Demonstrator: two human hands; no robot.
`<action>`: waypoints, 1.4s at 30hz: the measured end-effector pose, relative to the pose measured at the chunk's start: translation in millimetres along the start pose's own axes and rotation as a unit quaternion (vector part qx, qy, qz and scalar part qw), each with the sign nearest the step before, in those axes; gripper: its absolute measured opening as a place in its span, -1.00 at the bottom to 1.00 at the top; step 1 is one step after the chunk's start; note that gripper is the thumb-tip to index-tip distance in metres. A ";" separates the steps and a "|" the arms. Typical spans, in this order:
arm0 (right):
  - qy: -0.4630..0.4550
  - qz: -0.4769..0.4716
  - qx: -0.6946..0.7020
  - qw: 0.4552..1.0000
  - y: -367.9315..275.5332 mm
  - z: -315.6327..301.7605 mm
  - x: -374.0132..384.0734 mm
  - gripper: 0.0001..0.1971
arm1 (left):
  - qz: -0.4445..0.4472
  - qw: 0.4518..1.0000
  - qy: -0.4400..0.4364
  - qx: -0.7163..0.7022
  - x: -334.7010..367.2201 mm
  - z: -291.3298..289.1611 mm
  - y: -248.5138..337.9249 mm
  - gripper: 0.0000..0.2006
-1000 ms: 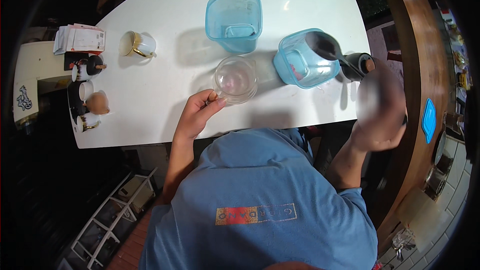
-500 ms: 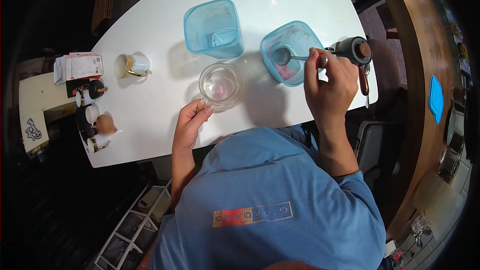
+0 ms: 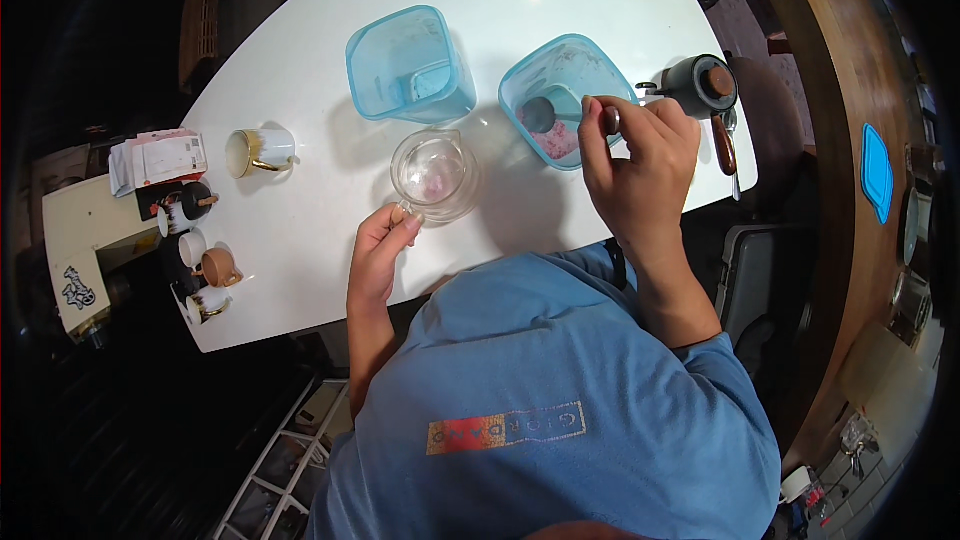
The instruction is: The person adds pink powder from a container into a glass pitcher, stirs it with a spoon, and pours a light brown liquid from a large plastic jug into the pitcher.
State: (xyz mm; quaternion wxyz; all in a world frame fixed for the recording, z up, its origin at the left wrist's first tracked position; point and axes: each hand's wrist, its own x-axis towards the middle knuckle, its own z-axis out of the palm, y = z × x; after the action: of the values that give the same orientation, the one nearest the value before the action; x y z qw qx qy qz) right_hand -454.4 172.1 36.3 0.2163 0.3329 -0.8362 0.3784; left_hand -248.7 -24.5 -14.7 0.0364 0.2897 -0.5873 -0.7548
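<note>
A clear glass pitcher (image 3: 455, 198) stands on the white table, and its handle is pinched by my left hand (image 3: 378, 252). A little pink stuff shows at the bottom of the glass. My right hand (image 3: 645, 162) grips a metal ladle (image 3: 540, 116) by the end of its handle. The bowl of the ladle is down inside a light blue plastic container (image 3: 604, 70), at the pink powder (image 3: 556, 140) lying there. Left of it, beyond the pitcher, stands a second light blue container (image 3: 368, 75), which neither hand touches.
A white mug with gold trim (image 3: 262, 153) stands left on the white table (image 3: 310, 240). Papers (image 3: 160, 162) and several more cups lie along the left edge. At the right edge sits a dark pot (image 3: 700, 85) with a wooden handle. A blue lid (image 3: 876, 173) lies on the wooden counter.
The ladle's bowl has gone lower into the pink powder, with my right hand slightly further left. My left hand keeps hold of the pitcher. The whole view has shifted a little.
</note>
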 end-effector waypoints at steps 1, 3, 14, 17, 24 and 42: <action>-0.004 0.002 0.000 1.000 -1.0 -0.1 -0.3 -0.94 | -0.002 1.000 0.000 -0.002 -0.2 0.0 0.0 -0.76; -0.009 0.003 0.001 1.000 -1.8 0.1 -0.4 -0.94 | -0.002 1.000 0.002 0.002 -0.5 -0.3 -0.7 -0.76; 0.023 0.072 0.045 0.996 3.6 -7.3 0.7 -0.96 | 0.006 1.000 0.008 -0.005 -4.5 -0.5 -0.7 -0.77; 0.051 0.110 0.069 0.990 7.2 -13.1 0.4 -0.96 | 0.011 1.000 0.008 0.020 -4.2 -0.3 -1.5 -0.79; 0.103 0.251 0.269 0.924 12.4 -35.0 4.0 -0.86 | 0.011 1.000 0.003 0.018 -5.3 0.2 -1.1 -0.81; -0.034 -0.176 0.179 0.967 -8.7 -67.4 -40.9 -0.83 | 0.009 0.999 -0.024 0.030 -5.7 18.6 4.3 -0.79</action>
State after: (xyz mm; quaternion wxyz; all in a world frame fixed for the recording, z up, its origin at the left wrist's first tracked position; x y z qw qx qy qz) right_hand -412.7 236.3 57.2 0.1883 0.5206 -0.6899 0.4665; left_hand -254.1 -7.5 -5.9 0.0200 0.2670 -0.6129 -0.7434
